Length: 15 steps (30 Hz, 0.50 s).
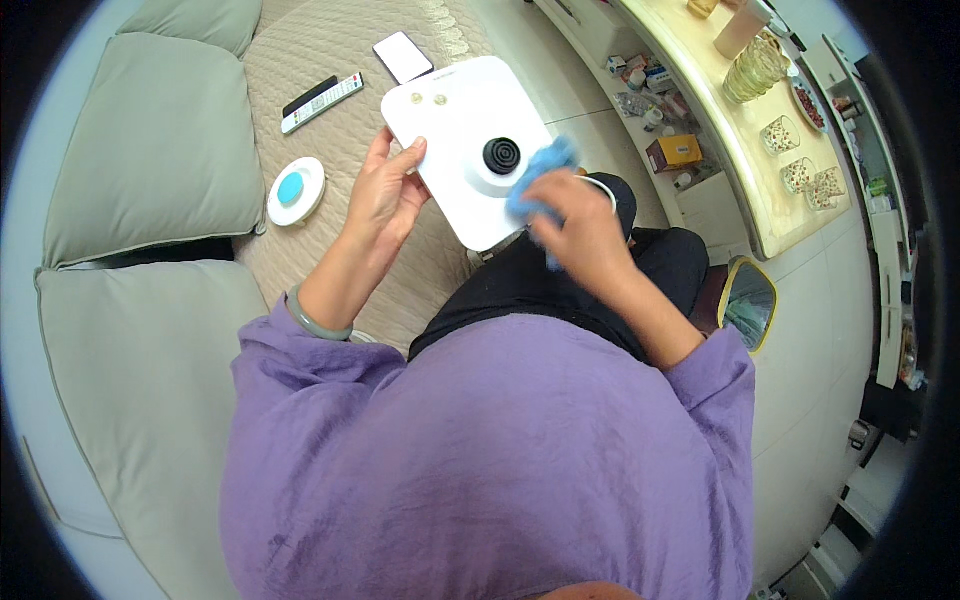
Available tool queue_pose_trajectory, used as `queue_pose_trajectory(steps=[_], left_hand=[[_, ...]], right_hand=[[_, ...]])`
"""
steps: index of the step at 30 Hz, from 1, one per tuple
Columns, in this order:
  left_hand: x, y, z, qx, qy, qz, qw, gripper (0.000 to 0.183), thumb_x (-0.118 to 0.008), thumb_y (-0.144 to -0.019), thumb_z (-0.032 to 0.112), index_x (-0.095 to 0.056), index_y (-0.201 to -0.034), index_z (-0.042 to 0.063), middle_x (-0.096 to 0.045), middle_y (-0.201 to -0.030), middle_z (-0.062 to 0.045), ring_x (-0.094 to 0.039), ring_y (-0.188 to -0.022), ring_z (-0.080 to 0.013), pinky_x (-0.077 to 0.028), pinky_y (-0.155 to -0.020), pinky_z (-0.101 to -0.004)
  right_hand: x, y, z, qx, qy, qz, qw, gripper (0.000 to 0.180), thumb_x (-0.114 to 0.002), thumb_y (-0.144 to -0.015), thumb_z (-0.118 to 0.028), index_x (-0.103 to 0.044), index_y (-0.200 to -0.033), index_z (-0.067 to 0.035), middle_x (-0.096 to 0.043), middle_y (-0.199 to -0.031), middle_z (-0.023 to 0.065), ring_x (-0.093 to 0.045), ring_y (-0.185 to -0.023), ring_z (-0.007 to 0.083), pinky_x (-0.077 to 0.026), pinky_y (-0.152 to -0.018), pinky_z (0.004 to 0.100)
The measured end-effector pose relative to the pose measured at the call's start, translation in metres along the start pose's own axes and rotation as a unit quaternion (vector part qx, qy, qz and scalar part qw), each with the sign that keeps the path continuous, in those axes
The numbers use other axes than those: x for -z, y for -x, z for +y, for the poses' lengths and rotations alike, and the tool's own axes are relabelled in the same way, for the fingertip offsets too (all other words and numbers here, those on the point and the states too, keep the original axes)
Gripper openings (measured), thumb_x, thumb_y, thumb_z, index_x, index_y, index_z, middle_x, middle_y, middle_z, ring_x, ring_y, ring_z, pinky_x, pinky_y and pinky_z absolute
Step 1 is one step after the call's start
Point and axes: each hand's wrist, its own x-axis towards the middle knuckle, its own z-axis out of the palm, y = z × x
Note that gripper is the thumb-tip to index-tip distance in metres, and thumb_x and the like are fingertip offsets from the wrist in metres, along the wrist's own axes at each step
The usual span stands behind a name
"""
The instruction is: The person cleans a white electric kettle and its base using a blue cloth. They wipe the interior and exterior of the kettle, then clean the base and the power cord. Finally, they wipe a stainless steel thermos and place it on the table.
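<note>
My left hand [388,184] grips the near left edge of a white kettle-type appliance base [461,127], thumb on top and fingers underneath. The base is tilted over my lap. A black round connector [502,156] rises from it, and two small gold-coloured knobs [428,98] sit near its far left corner. In my right hand [577,225] is a bunched blue cloth [551,169], at the base's right edge; hand and cloth are blurred by motion. Behind that hand shows part of a white rim [604,187], mostly hidden.
On the quilted sofa cover [315,52] lie a white round lid with a blue centre [296,191], a white remote control [322,103], a black remote [309,96] and a phone [403,57]. A coffee table [739,157] bears glasses and a jug [754,73]. A yellow-rimmed bin [772,304] stands right.
</note>
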Motion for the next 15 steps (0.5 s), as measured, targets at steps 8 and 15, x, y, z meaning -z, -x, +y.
queue_pose_trajectory(steps=[8,15], left_hand=[[0.005,-0.001,0.0,-0.009,0.008,-0.019,1.0,0.055,-0.052,-0.092,0.005,-0.026,-0.139,0.01,-0.048,-0.128,-0.014,-0.054,-0.113,-0.0268,-0.048,-0.094,-0.0446],[0.002,0.005,0.008,-0.026,0.013,-0.021,0.999,0.055,-0.052,-0.092,0.005,-0.026,-0.14,0.01,-0.048,-0.128,-0.015,-0.054,-0.113,-0.0266,-0.048,-0.094,-0.0457]], right_hand=[[0.008,-0.02,-0.036,0.072,-0.155,0.068,0.983,0.02,-0.061,-0.077,-0.004,-0.064,-0.097,-0.005,-0.065,-0.097,0.0112,-0.063,-0.088,0.0273,-0.05,-0.078,0.0321],[-0.022,-0.028,-0.018,0.233,0.109,0.096,0.962,0.024,-0.06,-0.074,-0.004,-0.064,-0.097,-0.007,-0.065,-0.101,0.0086,-0.061,-0.085,0.0248,-0.051,-0.073,0.0341]])
